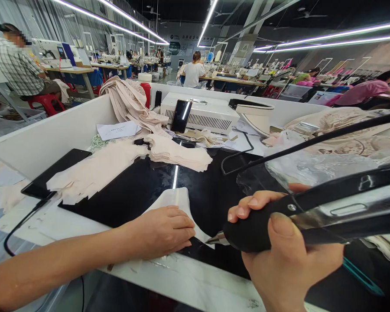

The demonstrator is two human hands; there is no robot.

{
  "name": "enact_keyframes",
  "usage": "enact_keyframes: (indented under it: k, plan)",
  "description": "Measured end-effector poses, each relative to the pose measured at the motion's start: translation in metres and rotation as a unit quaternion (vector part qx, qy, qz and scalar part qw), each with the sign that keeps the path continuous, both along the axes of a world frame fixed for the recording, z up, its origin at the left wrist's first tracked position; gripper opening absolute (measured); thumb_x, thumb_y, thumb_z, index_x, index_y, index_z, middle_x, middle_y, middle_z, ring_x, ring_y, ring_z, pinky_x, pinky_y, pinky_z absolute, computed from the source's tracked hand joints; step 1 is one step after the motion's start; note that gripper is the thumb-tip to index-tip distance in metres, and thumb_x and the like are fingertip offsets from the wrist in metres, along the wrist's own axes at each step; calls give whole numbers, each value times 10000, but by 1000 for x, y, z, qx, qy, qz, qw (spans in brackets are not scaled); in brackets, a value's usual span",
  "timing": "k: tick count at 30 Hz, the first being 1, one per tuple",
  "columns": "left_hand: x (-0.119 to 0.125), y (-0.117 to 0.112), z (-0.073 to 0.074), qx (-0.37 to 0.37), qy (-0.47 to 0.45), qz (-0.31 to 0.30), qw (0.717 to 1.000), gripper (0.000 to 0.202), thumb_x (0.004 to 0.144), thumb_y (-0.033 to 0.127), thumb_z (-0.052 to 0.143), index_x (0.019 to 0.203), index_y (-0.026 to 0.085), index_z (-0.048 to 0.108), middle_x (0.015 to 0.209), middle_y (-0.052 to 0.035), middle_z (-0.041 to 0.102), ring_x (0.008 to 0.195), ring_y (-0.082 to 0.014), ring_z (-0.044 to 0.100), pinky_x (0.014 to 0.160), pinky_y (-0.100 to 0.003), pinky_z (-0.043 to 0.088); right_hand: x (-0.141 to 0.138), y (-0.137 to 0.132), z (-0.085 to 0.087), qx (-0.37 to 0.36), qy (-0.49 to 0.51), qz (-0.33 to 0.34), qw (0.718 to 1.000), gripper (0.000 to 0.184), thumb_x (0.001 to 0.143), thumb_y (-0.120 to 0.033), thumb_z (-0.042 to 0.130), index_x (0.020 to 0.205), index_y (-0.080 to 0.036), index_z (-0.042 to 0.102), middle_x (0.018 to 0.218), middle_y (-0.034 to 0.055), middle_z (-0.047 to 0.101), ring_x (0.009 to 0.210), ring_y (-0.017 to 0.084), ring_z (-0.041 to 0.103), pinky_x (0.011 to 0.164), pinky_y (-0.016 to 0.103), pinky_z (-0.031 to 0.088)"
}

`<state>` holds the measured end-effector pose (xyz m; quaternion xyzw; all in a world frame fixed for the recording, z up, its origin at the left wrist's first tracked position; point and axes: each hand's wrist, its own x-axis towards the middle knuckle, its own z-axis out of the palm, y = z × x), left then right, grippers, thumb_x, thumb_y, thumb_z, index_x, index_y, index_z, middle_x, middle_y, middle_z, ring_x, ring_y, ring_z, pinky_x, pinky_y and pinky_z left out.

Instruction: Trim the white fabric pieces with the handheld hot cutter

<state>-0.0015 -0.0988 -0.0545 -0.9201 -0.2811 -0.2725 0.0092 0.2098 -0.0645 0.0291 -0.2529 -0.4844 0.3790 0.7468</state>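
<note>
My right hand (286,255) is wrapped round the black handle of a corded cutting tool (312,212), whose metal tip touches the near edge of a pale fabric piece (177,201). That piece lies on a glossy black work surface (143,186). My left hand (164,232) rests palm down on the fabric piece, fingers together and lying flat, holding nothing. Stacks of cut cream fabric pieces (94,171) lie further back on the black surface.
A white machine box (208,115) with a phone (181,116) leaning on it stands at the back, beside a white cup-shaped stand (255,115). Clear plastic bags (315,167) and lace fabric lie right. A white partition wall (52,134) borders the left. Other workers sit at distant sewing tables.
</note>
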Motion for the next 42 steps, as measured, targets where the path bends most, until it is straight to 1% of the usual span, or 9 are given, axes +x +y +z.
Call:
enact_keyframes:
  k: [8, 14, 18, 22, 26, 29, 34, 38, 42]
  plan:
    - [-17, 1, 21, -74, -56, 21, 995, 349, 1342, 316, 554, 1458, 139, 832, 1467, -160, 869, 1396, -236, 841, 1274, -345, 676, 0, 4, -4, 11, -30, -16, 999, 479, 907, -454, 1098, 1243, -330, 780, 841, -62, 790, 586, 182, 735, 510, 319, 680]
    - [-45, 5, 35, -112, 2, 60, 992, 361, 1327, 262, 537, 1302, 169, 885, 1352, -137, 890, 1242, -261, 867, 1137, -375, 737, 14, 32, -7, 32, -62, -39, 997, 474, 927, -530, 1072, 1219, -349, 746, 854, -82, 784, 589, 168, 718, 552, 320, 665]
    - [-37, -10, 41, -148, 50, 93, 983, 248, 1273, 208, 628, 1242, 183, 873, 1314, -126, 875, 1215, -269, 849, 1099, -366, 719, 19, 50, -6, 49, -118, -89, 988, 475, 917, -606, 1047, 1066, -321, 697, 884, -61, 801, 618, 178, 710, 625, 363, 667]
    - [-20, -24, 60, -226, 67, 109, 966, 227, 1224, 195, 709, 1037, 207, 837, 1184, -49, 850, 978, -197, 833, 969, -279, 689, 21, 58, 1, 32, -170, -143, 975, 474, 898, -639, 1023, 1059, -311, 720, 942, -28, 837, 702, 218, 746, 721, 413, 650]
    - [-14, -4, 76, -232, 88, 107, 963, 245, 1236, 235, 707, 1037, 210, 849, 1051, -28, 837, 890, -212, 846, 850, -291, 681, 18, 56, 6, 13, -159, -106, 982, 450, 894, -615, 1004, 1036, -307, 708, 901, -34, 812, 700, 221, 728, 697, 407, 643]
    - [-16, 29, 76, -174, 79, 85, 978, 140, 1235, 265, 757, 1299, 187, 854, 1269, -105, 888, 1193, -295, 880, 1077, -388, 710, 12, 52, 6, -4, -131, -64, 989, 421, 892, -561, 985, 1013, -300, 679, 868, -48, 779, 642, 183, 686, 645, 371, 647]
    - [-15, 74, 66, -238, 95, -19, 966, 503, 1191, 357, 877, 1643, 218, 705, 1717, -172, 755, 1726, -334, 636, 1439, -520, 524, 1, 49, 7, 1, -96, -37, 995, 385, 869, -470, 962, 1046, -314, 657, 830, -70, 769, 625, 171, 689, 613, 338, 650]
    - [-12, 84, 64, -297, 137, -25, 945, 654, 1152, 438, 929, 1712, 262, 641, 1683, -160, 776, 1798, -375, 544, 1513, -687, 367, -6, 48, 7, 4, -87, -26, 996, 348, 891, -476, 933, 1026, -309, 659, 828, -68, 768, 630, 162, 678, 612, 328, 653]
    - [-14, 83, 66, -310, 145, -25, 939, 527, 1171, 464, 894, 1621, 277, 693, 1637, -144, 793, 1773, -395, 575, 1496, -779, 330, -11, 49, 4, 12, -80, -21, 997, 338, 910, -476, 925, 1047, -304, 669, 828, -69, 760, 637, 156, 668, 616, 319, 643]
